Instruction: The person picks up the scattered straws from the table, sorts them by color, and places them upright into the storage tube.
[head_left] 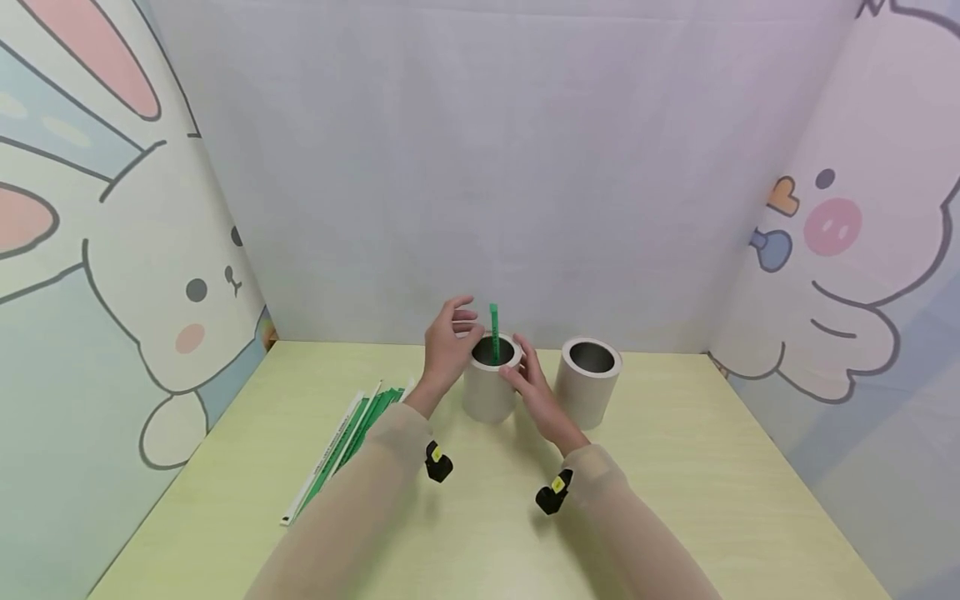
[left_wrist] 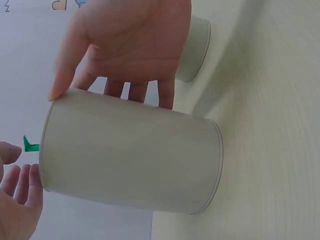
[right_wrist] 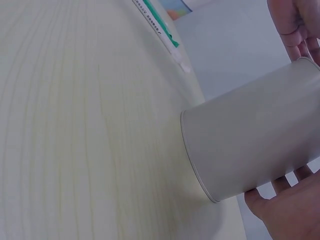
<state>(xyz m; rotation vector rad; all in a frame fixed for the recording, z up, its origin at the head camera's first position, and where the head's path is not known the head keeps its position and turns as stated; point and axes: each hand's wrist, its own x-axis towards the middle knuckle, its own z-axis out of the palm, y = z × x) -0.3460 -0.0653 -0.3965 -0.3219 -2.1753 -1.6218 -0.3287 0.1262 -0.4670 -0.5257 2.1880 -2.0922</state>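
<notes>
Head view is showing the table (head_left: 712, 483), the left canister (head_left: 489, 398) standing far, right hand (head_left: 536, 392) gripping it, left hand (head_left: 447, 346) lying relaxed by the rim, green strip (head_left: 494, 323) rising inside; left wrist view is catching only its tip. White strip (right_wrist: 155, 22) is bearing unreadable print.

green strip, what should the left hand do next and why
Probably move the left hand toward the pile for another: the green strip already stands in the left can, its end above the rim, the left fingers do not seem to pinch it, and the right hand holds the can.
</notes>
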